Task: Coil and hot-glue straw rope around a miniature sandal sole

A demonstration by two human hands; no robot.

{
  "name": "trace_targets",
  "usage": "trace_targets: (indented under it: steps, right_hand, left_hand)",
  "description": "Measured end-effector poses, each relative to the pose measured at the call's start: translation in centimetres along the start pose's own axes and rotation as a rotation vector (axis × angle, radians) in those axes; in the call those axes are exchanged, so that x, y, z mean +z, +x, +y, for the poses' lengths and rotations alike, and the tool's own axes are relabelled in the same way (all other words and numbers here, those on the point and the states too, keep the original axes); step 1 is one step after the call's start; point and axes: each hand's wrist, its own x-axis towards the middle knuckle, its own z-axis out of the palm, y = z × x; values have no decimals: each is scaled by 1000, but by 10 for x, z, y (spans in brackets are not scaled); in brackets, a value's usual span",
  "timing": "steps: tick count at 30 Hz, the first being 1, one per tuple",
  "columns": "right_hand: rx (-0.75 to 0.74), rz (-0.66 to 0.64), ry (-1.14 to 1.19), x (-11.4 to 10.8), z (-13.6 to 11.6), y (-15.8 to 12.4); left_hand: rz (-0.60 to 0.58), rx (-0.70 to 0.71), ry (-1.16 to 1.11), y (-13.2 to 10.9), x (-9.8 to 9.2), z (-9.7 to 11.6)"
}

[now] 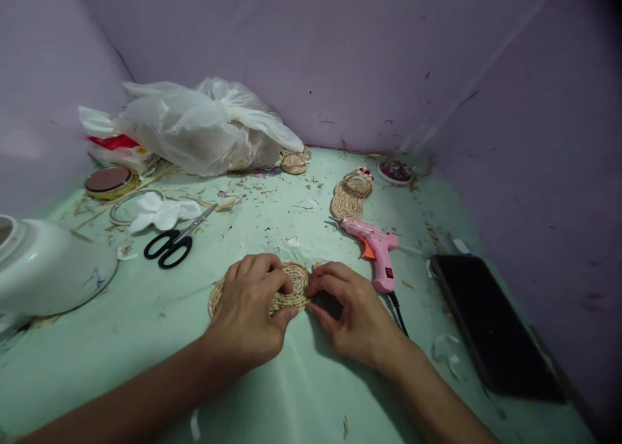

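Note:
A flat piece of coiled, braided straw (pixel 295 277), shaped like a small slipper sole, lies on the green cloth in front of me. My left hand (pixel 247 308) covers its middle, with the fingers curled over it and the thumb at the near edge. At its right rim my right hand (pixel 354 308) pinches the edge between thumb and fingertips. Just beyond that hand a pink glue gun (pixel 381 246) with an orange trigger lies on its side. A small straw slipper (pixel 350 196) with red and white beads rests past the glue gun's nozzle.
Black-handled scissors (pixel 177 240), a white cloth scrap (pixel 162 212) and a white plastic jar (pixel 63 262) are on the left. A tied plastic bag (pixel 194 129) stands by the purple back wall. A phone (pixel 490 327) lies at right. A bead dish (pixel 396 172) sits at the back. Straw bits are scattered about.

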Motion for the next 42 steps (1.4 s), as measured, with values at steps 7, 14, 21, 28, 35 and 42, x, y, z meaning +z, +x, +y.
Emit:
trace_targets:
  steps: [7,14,21,28,35,42]
  right_hand:
    - [0,24,-10,0,-1,2]
    - [32,-10,101,-10,13,5]
    - [-48,38,26,0,14,6]
    - [-20,52,11,1,15,7]
    - [77,62,29,-8,11,0]
    - [-204,158,-143,11,-16,-8]
  left_hand:
    - [13,32,5,1,0,-1]
    - [32,89,5,-1,-1,-3]
    - [56,88,27,1,3,-3]
    - [57,89,21,-1,3,-2]
    - [-41,150,-79,-2,-24,-5]
    - [-139,38,-125,3,-62,-8]
